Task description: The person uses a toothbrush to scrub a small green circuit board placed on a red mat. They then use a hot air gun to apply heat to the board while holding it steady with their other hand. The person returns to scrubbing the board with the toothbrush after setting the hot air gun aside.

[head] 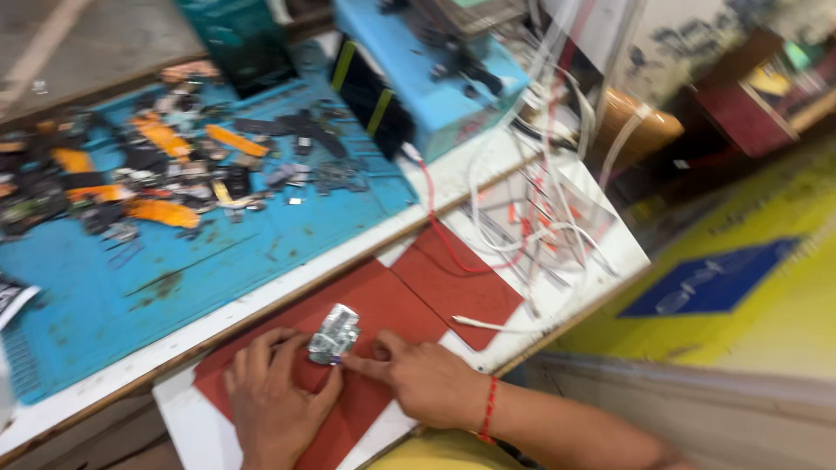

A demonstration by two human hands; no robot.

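shiny metal part [333,335] on matt red mat [418,292]; worn blue mat [200,261].
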